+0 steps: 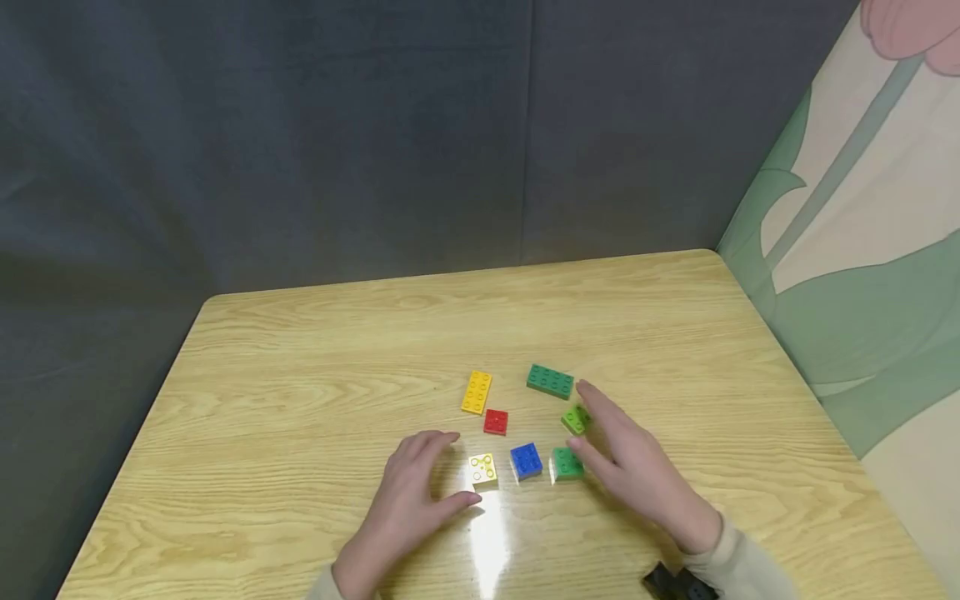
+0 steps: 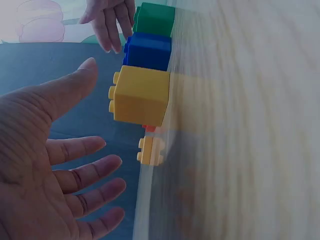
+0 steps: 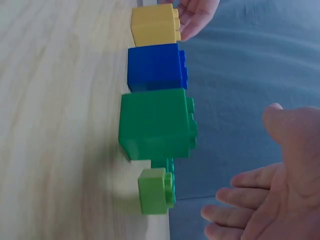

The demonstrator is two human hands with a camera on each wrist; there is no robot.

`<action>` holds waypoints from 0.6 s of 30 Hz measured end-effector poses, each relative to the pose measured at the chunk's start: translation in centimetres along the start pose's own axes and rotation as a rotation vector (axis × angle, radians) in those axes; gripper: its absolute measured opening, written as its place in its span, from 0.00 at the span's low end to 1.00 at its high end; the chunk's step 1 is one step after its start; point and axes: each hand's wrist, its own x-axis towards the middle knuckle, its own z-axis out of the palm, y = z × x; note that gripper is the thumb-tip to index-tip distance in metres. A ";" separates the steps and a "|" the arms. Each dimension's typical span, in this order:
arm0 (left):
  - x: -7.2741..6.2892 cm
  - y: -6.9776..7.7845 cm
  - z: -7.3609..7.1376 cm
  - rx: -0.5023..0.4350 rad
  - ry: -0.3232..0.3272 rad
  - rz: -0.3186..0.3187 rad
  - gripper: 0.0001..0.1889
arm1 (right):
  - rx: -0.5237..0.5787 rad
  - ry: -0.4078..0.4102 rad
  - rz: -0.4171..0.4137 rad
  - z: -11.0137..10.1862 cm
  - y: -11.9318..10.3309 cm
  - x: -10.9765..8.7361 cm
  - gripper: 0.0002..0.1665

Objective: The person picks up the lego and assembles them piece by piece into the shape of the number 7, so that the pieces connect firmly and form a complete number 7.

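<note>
My left hand (image 1: 411, 492) hovers beside a square yellow brick (image 1: 483, 472), thumb and fingers spread apart with nothing between them. In the left wrist view its fingers are loosely extended near the yellow brick (image 2: 141, 95). On the other side, my right hand (image 1: 637, 467) is held over a green square brick (image 1: 567, 464) and a light green brick (image 1: 574, 419), partly covering both. The right wrist view shows its fingers apart from the green brick (image 3: 154, 124). Between the hands sits a blue brick (image 1: 527, 461).
Farther back on the wooden table (image 1: 315, 367) lie a long yellow brick (image 1: 476, 392), a small red brick (image 1: 496, 422) and a long dark green brick (image 1: 550, 381). A black object (image 1: 678, 583) is by the right wrist. A dark curtain (image 1: 375, 150) hangs behind the table.
</note>
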 end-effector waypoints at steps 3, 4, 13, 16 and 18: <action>0.1 0.1 0.2 -0.022 -0.022 0.006 0.40 | 0.022 -0.007 -0.004 0.3 0.0 0.1 0.40; 0.1 0.1 0.2 -0.024 -0.028 0.006 0.39 | 0.028 -0.008 -0.006 0.4 0.0 0.1 0.41; 0.2 0.2 0.8 -0.063 -0.071 -0.008 0.33 | 0.064 -0.006 -0.042 1.4 -0.2 0.4 0.41; 0.3 0.2 1.0 -0.061 -0.064 -0.004 0.32 | 0.056 -0.006 -0.067 1.7 -0.3 0.6 0.41; 0.4 0.3 1.1 -0.058 -0.062 -0.008 0.30 | 0.052 -0.013 -0.081 1.9 -0.4 0.7 0.41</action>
